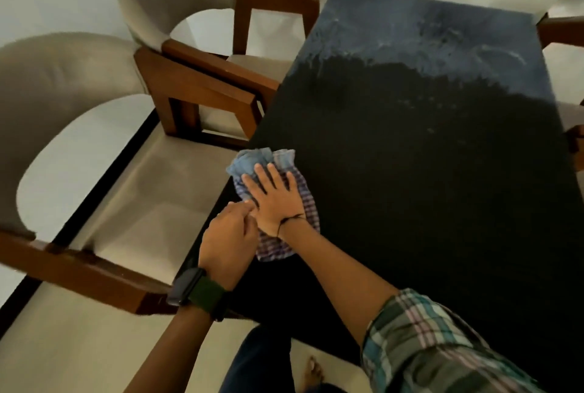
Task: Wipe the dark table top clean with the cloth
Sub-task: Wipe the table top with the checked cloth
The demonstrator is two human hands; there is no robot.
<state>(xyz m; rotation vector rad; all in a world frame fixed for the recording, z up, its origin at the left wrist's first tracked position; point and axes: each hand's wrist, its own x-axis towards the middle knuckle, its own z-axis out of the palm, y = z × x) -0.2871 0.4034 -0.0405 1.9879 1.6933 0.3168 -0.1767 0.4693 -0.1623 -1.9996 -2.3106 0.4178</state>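
Observation:
The dark table top point(426, 146) runs from the near right to the far middle, and its far end looks greyer and streaked. A blue and purple checked cloth point(268, 160) lies bunched on the table's left edge. My right hand point(275, 199) presses flat on the cloth with its fingers spread. My left hand point(227, 240), with a dark watch on the wrist, sits back-up at the table's edge with curled fingers. Its fingertips meet the cloth's left side next to my right thumb. Whether they pinch the cloth is hidden.
Two wood-framed chairs with beige cushions stand left of the table, one near point(79, 171) and one far point(202, 29). Parts of other chairs point(565, 32) show along the right side. My bare foot point(313, 373) is on the pale floor below.

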